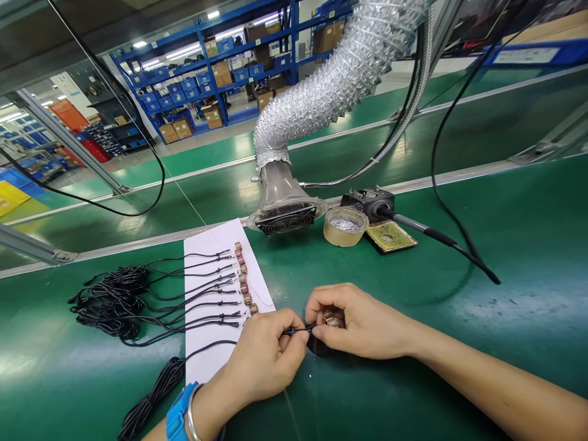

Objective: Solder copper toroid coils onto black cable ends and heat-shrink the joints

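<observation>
My left hand (275, 349) is closed, pinching a black cable (290, 331) close to its end. My right hand (351, 321) meets it fingertip to fingertip, with a small round copper-coloured part (334, 317) within its curled fingers. Whether the cable's wires join that part is hidden by the fingers. Left of my hands lies a white sheet of paper (209, 361). A row of similar small copper-coloured parts (243, 278) runs down it beside several black cable ends (223, 302). Their coiled lengths (114, 300) are heaped on the green table, and the held cable leads to a separate bundle (154, 395).
A fume extractor hood (287, 211) on a silver flexible duct (321, 86) hangs behind the paper. A soldering iron (413, 225) rests in its stand (362, 199) at the back right, near a round tub (345, 228) and a yellow sponge (390, 237).
</observation>
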Motion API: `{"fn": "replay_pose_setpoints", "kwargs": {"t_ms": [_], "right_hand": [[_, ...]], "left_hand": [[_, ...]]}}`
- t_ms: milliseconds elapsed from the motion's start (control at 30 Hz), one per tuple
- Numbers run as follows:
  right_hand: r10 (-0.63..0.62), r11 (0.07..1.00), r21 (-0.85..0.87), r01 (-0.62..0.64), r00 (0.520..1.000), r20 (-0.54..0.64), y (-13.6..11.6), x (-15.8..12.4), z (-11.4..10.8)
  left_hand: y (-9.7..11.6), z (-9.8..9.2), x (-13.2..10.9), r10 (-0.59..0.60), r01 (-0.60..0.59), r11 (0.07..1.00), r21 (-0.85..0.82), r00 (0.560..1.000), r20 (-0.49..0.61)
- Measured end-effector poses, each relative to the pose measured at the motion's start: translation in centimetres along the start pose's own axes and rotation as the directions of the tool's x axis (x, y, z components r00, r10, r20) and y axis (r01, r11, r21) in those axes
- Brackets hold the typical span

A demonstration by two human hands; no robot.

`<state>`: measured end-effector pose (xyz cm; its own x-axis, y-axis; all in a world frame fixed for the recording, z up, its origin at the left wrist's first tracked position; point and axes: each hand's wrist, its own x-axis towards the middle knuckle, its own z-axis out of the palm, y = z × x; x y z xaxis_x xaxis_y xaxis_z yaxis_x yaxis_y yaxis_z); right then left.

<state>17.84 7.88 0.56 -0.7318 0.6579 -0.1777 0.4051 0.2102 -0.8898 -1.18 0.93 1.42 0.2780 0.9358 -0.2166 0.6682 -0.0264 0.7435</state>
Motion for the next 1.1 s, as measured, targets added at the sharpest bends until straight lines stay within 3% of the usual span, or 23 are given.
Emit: {"fn": "replay_pose_setpoints", "kwargs": {"t_ms": [100,533,900,1100], "right_hand": [[0.038,0.999,0.033,-0.039,0.999,0.028,0.11,0.06,-0.17],[-0.034,0.999,-0.037,0.035,0.998,0.045,-0.09,-0.15,-0.16],[-0.079,0.991,-0.099,0.086,0.995,0.066,0.12,-0.22,-0.12],[-0.069,0.997,-0.021,0.072,0.991,0.114,-0.07,-0.05,-0.31]], "left_hand": [[0.14,-0.11,-0.02,-0.022,0.023,0.999,-0.048,1.0,0.017],[-0.06,0.04,0.02,-0.013,0.014,0.996,-0.093,1.0,0.011],[0.24,-0.09,0.12,0.009,-0.009,1.0,0.002,1.0,0.019],[-0.19,-0.19,0.02,-0.001,0.002,0.999,-0.05,1.0,0.025]]}}
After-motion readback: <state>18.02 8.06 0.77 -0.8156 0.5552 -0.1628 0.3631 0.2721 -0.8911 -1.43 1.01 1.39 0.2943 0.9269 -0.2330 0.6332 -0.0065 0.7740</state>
